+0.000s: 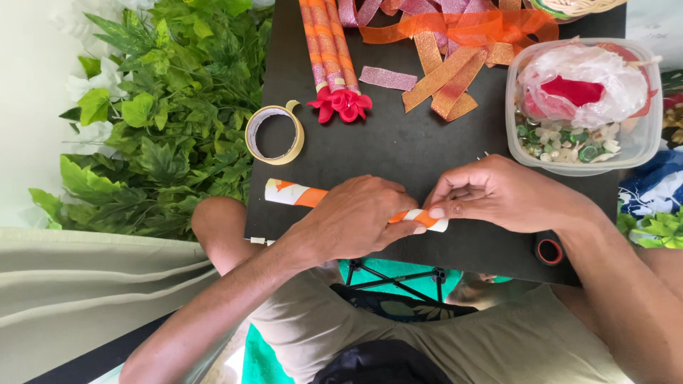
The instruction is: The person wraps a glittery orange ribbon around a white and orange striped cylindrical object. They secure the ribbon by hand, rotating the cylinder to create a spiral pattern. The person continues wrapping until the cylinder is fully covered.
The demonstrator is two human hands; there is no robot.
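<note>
Orange ribbon spirals round a white stick lying across the near edge of the black board. Your left hand wraps its middle, fingers closed over it. Your right hand pinches the right end, thumb and fingertips tight on the wrap. Stick looks light and stiff, likely a rolled paper tube; ribbon thin and probably slippery, could unwind if you loosen. Best hold: the middle for support, pinch at the wrap's loose end. Tape roll sits far left, finished sticks with a red flower beyond, clear tub of beads far right.
</note>
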